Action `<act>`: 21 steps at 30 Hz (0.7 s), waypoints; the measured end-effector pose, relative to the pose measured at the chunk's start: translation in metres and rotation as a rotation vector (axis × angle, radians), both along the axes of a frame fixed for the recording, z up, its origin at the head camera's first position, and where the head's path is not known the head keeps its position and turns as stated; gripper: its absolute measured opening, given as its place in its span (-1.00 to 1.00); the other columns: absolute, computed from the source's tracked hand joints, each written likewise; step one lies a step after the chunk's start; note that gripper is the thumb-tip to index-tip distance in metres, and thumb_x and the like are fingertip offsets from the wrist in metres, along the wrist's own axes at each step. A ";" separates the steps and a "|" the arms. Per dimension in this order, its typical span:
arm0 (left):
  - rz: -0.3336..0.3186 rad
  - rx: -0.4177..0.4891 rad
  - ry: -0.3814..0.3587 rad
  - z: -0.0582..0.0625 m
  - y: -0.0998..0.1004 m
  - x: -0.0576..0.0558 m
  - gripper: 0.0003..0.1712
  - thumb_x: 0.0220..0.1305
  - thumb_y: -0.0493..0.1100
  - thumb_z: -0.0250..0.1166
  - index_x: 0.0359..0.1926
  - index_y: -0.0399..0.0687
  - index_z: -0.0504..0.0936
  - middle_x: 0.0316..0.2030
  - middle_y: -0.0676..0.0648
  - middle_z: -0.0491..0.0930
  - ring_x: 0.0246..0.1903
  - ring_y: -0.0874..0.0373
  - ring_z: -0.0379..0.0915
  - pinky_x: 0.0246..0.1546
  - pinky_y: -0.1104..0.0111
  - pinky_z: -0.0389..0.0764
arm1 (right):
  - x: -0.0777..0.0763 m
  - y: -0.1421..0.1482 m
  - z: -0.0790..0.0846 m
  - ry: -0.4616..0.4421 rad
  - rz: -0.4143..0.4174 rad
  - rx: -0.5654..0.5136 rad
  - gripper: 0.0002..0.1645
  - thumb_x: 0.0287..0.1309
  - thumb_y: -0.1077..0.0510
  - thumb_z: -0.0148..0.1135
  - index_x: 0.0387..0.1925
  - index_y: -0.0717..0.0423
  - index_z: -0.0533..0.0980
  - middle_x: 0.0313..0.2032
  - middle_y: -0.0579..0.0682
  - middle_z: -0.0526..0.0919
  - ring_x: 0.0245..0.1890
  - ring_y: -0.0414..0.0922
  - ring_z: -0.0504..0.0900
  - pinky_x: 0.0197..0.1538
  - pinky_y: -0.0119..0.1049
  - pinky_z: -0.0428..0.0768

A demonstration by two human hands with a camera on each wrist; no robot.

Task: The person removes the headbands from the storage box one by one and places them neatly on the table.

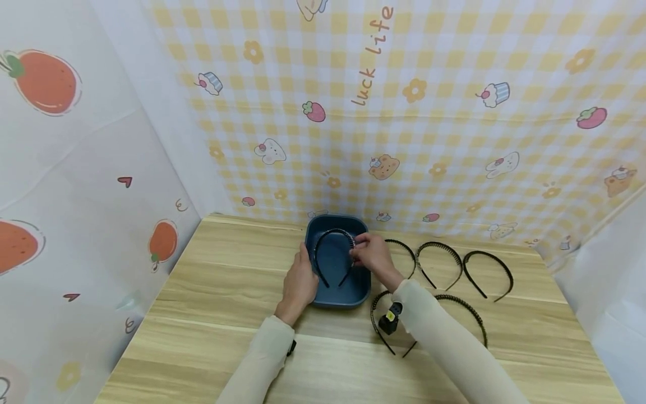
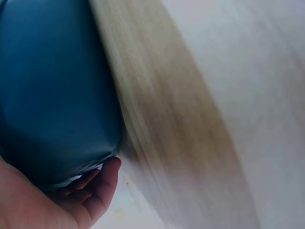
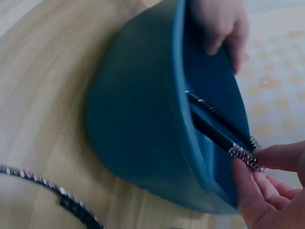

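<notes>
A dark blue plastic bin (image 1: 339, 305) stands on the wooden table against the back cloth. My left hand (image 1: 300, 282) grips its left side, fingers curled at the wall in the left wrist view. A black headband (image 3: 214, 133) is held in the bin's opening, its arch toward the back and its two ends toward me. My right hand (image 1: 374, 257) pinches the headband's right side between thumb and fingers, where a sparkly, beaded stretch shows in the right wrist view. That hand is at the bin's right rim.
Right of the bin lie more dark headbands: one (image 1: 409, 251) partly behind my right hand, a toothed one (image 1: 440, 244), and a smooth one (image 1: 487, 254). Nearer me, two others (image 1: 373, 315) are partly covered by my right forearm. A yellow checked cloth (image 1: 333, 140) rises behind the table.
</notes>
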State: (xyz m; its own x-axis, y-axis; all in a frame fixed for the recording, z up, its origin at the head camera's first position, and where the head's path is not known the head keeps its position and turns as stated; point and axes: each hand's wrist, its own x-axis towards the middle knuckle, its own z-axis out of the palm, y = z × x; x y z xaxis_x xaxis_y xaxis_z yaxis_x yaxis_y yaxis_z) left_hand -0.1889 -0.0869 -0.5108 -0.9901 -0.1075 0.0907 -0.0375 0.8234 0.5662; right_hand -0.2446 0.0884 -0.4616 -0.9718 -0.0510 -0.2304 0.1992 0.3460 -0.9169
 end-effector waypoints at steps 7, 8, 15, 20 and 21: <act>0.012 -0.007 0.000 -0.002 0.001 -0.001 -0.17 0.08 -0.35 0.05 0.37 -0.23 -0.08 0.10 -0.21 0.34 -0.64 0.13 0.29 -0.72 0.35 0.26 | -0.004 0.030 0.007 -0.151 0.024 -0.141 -0.55 0.01 0.30 0.21 0.01 0.23 0.42 -0.19 0.26 0.58 -0.41 -0.04 0.65 -0.33 -0.20 0.59; 0.015 -0.010 0.000 -0.002 0.001 -0.001 -0.18 0.08 -0.35 0.05 0.37 -0.23 -0.07 0.10 -0.21 0.34 -0.64 0.13 0.30 -0.72 0.35 0.26 | -0.004 0.035 0.007 -0.164 0.039 -0.163 -0.53 0.02 0.29 0.21 0.04 0.24 0.41 -0.16 0.28 0.57 -0.40 -0.05 0.65 -0.31 -0.20 0.59; 0.010 -0.011 -0.008 -0.002 0.001 -0.001 -0.17 0.07 -0.35 0.05 0.37 -0.24 -0.08 0.11 -0.21 0.33 -0.63 0.13 0.30 -0.72 0.36 0.27 | -0.001 0.069 0.011 -0.219 0.151 -0.257 -0.44 0.06 0.24 0.20 0.15 0.17 0.35 -0.09 0.28 0.55 -0.21 0.03 0.62 -0.09 -0.08 0.50; 0.005 -0.006 -0.009 -0.001 0.001 0.000 -0.15 0.05 -0.37 0.05 0.37 -0.25 -0.09 0.11 -0.21 0.33 -0.68 0.15 0.25 -0.75 0.37 0.24 | -0.001 0.097 0.008 -0.226 0.180 -0.294 -0.39 0.10 0.22 0.17 0.21 0.17 0.27 -0.15 0.08 0.60 -0.09 0.06 0.57 -0.09 -0.13 0.51; 0.002 -0.004 -0.007 -0.001 0.001 0.000 -0.15 0.05 -0.37 0.05 0.37 -0.25 -0.09 0.11 -0.22 0.33 -0.69 0.15 0.24 -0.76 0.37 0.24 | 0.000 0.103 0.009 -0.225 0.183 -0.295 -0.37 0.11 0.22 0.16 0.23 0.19 0.24 -0.12 0.08 0.59 -0.07 0.06 0.55 -0.08 -0.15 0.51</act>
State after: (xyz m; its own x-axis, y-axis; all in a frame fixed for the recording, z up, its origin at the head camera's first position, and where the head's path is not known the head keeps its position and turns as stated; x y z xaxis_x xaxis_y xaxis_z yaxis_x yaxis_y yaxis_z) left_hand -0.1889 -0.0858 -0.5119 -0.9904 -0.1096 0.0840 -0.0436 0.8257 0.5625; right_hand -0.2446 0.1909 -0.4529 -0.8674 -0.3143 -0.3858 0.3657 0.1232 -0.9225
